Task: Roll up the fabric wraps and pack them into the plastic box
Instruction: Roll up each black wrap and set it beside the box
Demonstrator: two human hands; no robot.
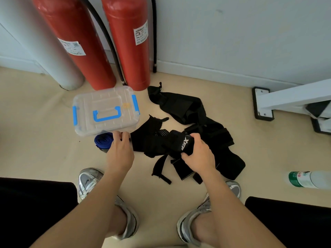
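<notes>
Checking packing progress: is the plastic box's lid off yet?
No, the lid with its blue handle sits closed on the plastic box.

Both bare forearms reach forward and down; left hand [120, 151] lies palm down, fingers [117, 137] bent forward; right hand [198, 156] curls fingers and thumb round a black wrap [182, 143]
</notes>
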